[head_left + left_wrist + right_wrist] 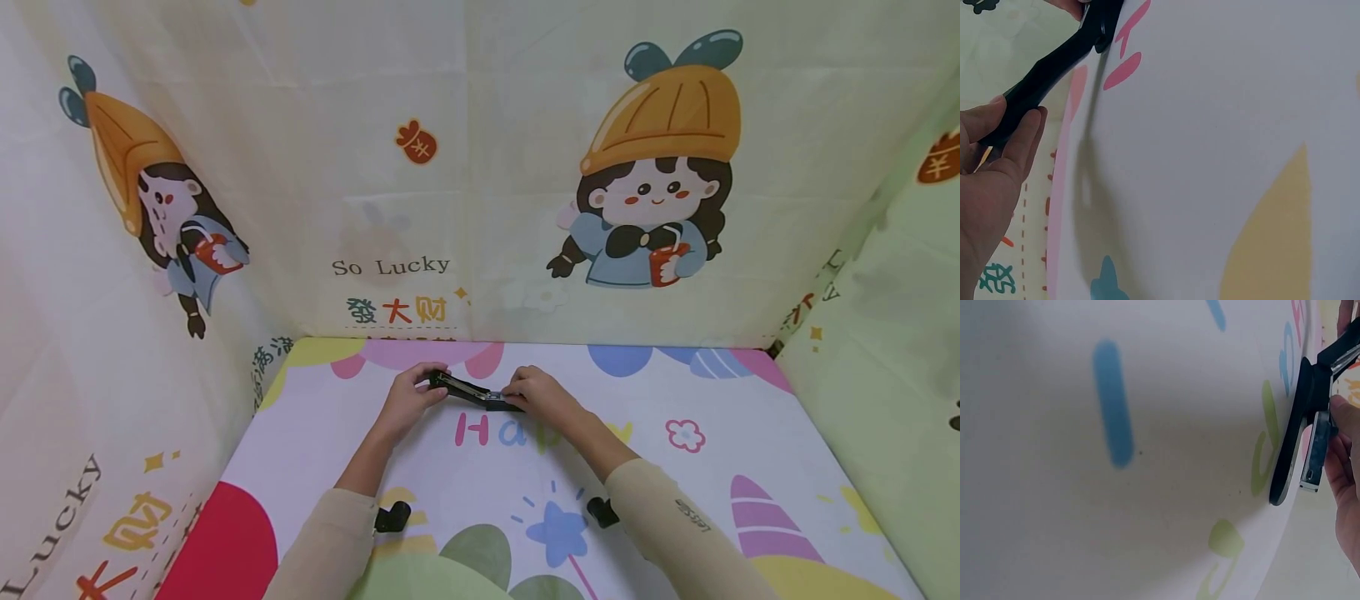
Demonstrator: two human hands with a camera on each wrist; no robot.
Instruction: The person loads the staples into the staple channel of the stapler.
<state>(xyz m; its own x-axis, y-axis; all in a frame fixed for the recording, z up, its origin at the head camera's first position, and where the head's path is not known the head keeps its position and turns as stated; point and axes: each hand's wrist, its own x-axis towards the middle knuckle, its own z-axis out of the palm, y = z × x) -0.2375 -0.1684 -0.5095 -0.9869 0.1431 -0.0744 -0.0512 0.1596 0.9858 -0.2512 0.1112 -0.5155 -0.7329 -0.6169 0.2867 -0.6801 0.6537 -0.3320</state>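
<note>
A black stapler [467, 389] is swung wide open above the white patterned tabletop, its upper arm tilted up to the left. My left hand [408, 402] grips the end of that arm; in the left wrist view, thumb and fingers [1034, 134] pinch it from both sides. My right hand [546, 398] holds the other half near the hinge. In the right wrist view, the stapler's long black base [1291, 444] lies close to the tabletop. Beside it, a metal staple rail [1315, 456] stands apart from the base, with the right thumb and fingers [1342, 465] pinching around it.
The tabletop [450, 467] carries printed letters and shapes. Cream printed cloth [510, 167] hangs behind it and along both sides. Black wrist-camera pieces [393, 517] stick out from the sleeves over the table.
</note>
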